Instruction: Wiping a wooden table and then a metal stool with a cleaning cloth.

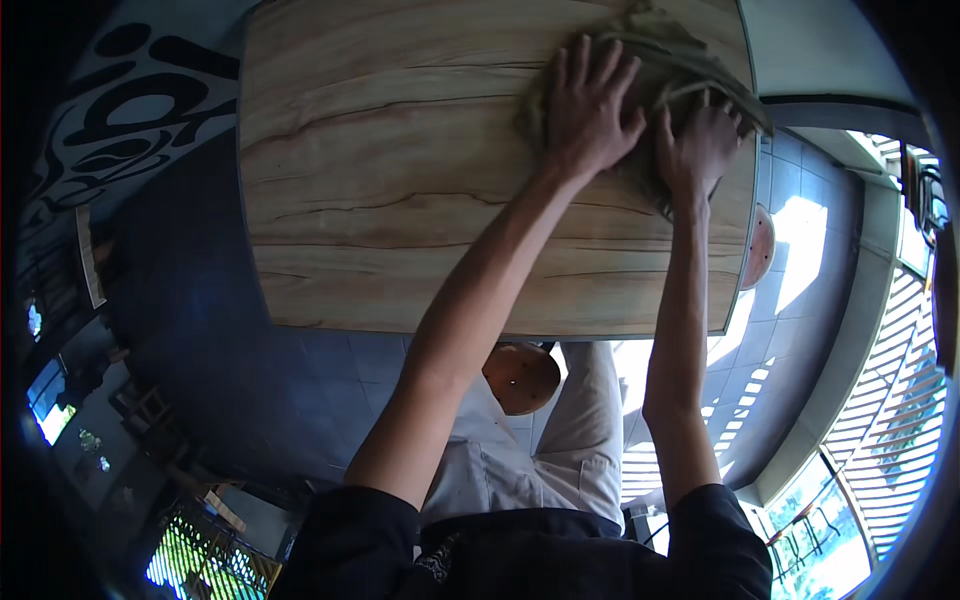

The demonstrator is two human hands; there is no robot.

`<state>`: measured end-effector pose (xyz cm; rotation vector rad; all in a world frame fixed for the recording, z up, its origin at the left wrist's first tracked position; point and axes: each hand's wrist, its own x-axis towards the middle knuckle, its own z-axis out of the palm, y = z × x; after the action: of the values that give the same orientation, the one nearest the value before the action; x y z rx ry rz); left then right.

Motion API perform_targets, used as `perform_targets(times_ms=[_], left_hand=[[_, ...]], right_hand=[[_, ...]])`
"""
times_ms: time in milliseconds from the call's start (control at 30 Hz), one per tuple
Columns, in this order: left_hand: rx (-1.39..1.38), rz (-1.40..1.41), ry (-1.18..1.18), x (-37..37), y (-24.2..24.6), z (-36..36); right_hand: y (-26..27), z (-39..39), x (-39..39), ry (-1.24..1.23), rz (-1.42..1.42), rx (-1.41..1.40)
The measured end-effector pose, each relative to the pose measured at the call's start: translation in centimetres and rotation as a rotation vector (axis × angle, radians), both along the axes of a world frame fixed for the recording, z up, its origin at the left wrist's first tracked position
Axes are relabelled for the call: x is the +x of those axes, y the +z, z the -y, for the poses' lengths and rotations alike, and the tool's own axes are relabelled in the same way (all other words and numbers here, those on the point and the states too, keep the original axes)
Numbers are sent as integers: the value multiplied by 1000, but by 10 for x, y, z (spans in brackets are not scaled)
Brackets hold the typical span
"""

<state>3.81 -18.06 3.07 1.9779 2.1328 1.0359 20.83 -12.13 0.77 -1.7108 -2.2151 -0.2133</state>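
A wood-grain tabletop (390, 172) spreads out before me. On its far right part lies a crumpled olive-brown cloth (667, 45), partly blurred and reaching over the right edge. My left hand (596, 112) rests flat on the cloth's left part with its fingers spread. To the right of it, my right hand (697, 146) presses on the same cloth near the table's right edge, its fingertips partly among the folds. Neither hand visibly closes around the fabric.
A round wooden stool seat (523, 379) is under the near edge, between my legs. Another round seat (760, 247) pokes out beyond the right edge. Dark floor tiles (315, 405) surround the table. A wall with large black lettering (142, 97) stands at left, slatted windows (885, 405) at right.
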Motion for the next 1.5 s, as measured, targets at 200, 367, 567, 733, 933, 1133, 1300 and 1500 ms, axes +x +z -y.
perform_targets(times_ms=[200, 367, 567, 733, 933, 1133, 1300, 1500], left_hand=[[-59, -258, 495, -234, -10, 79], [-281, -156, 734, -322, -22, 224], [-497, -444, 771, -264, -9, 246], [-227, -155, 182, -120, 16, 121], [11, -7, -165, -59, 3, -2], [-274, -74, 407, -174, 21, -20], [-178, -494, 595, -242, -10, 101], [-462, -231, 329, -120, 26, 209]], right_hand=[[15, 36, -251, 591, -314, 33], [9, 160, -372, 931, -193, -93], [30, 193, -300, 997, -322, -355], [46, 128, -133, 534, -253, -297], [19, 28, -31, 14, -122, -94], [34, -41, -198, 201, -114, -105], [14, 49, -280, 780, -271, -29], [54, 143, -151, 790, -228, -417]])
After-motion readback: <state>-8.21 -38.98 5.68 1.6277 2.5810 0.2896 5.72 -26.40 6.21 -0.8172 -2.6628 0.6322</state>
